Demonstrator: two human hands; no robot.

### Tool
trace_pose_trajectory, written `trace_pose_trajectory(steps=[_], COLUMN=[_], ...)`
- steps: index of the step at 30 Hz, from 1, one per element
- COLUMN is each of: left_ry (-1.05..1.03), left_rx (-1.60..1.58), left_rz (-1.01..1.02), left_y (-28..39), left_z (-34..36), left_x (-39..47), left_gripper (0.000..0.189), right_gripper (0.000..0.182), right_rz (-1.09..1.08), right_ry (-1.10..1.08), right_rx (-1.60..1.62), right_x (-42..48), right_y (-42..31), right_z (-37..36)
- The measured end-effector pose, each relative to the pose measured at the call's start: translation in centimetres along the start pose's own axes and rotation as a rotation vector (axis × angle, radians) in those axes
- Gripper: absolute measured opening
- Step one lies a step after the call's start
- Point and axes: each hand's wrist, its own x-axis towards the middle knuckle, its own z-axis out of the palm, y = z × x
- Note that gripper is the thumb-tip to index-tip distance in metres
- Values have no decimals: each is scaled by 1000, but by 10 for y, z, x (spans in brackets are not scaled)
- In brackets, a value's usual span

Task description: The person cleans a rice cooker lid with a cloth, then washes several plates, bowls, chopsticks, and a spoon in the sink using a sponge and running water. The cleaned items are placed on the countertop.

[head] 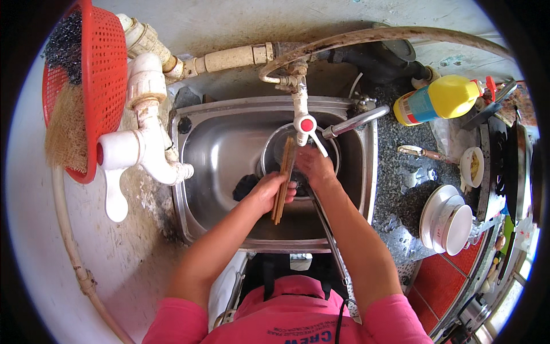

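Observation:
My left hand is closed around a bundle of wooden chopsticks, held slantwise over the stainless steel sink. Beside the bundle's upper part, my right hand is under the white-handled tap. Its fingers are blurred and partly covered by the tap, so whether they grip anything is unclear. Below both hands sits a round metal pan; its long metal handle reaches over the sink's front edge beneath my right forearm. A dark wad, perhaps a cloth or scrubber, lies left of the pan.
A chrome spout arches in from the right. Another white tap and a red plastic basket with scrubbers are at left. The granite counter holds a yellow bottle, a peeler, stacked dishes and a small bowl.

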Motion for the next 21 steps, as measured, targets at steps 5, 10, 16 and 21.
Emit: trace_pose_trajectory(steps=[5,10,16,21], left_ry=[-334,-189,-7,144], left_rx=[-133,-237,-153,-217], left_rz=[273,213,344,353], left_y=[-9,-5,-12,4], left_z=[-13,31,39,54], left_x=[63,33,15,23], left_gripper=[16,15,22,13], right_gripper=[23,60,40,15], right_rz=[-159,-485,-26,127], right_ry=[-181,141,-121,-191], right_rx=[-368,-1006,-797,-782], right_x=[-61,-66,-79,-115], right_y=[14,33,21,-6], right_z=[12,1,0,3])
